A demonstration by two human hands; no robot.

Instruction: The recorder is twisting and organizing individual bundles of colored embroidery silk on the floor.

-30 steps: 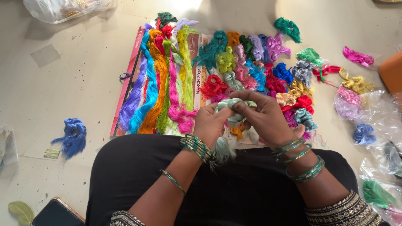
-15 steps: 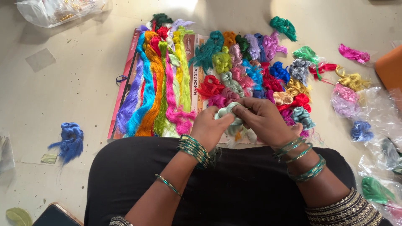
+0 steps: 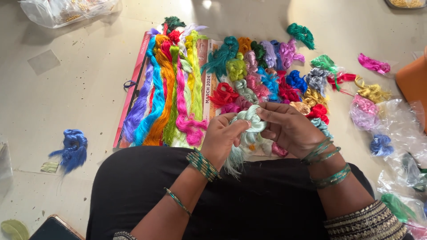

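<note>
Both of my hands work a pale mint-green silk thread skein [image 3: 249, 126] over my lap. My left hand [image 3: 222, 138] pinches its left side; loose strands hang down below that hand. My right hand [image 3: 288, 126] grips the twisted top from the right. Green bangles sit on both wrists. Just beyond my hands, a paper calendar sheet [image 3: 208, 58] lies on the floor. Long straight skeins [image 3: 167, 89] in purple, blue, orange, green, pink and yellow lie on its left part. Several knotted bundles [image 3: 267, 75] of many colours cover its right part.
A loose blue skein [image 3: 72, 149] lies on the floor at left. Clear plastic bags [image 3: 396, 120] with more bundles are spread at right, beside an orange object [image 3: 413, 80]. Another plastic bag [image 3: 66, 9] sits top left. A dark phone [image 3: 55, 229] is at bottom left.
My hands have kept twisting the mint skein, drawing it into a tighter knot. The view has shifted slightly; the calendar and bundles have not moved.
</note>
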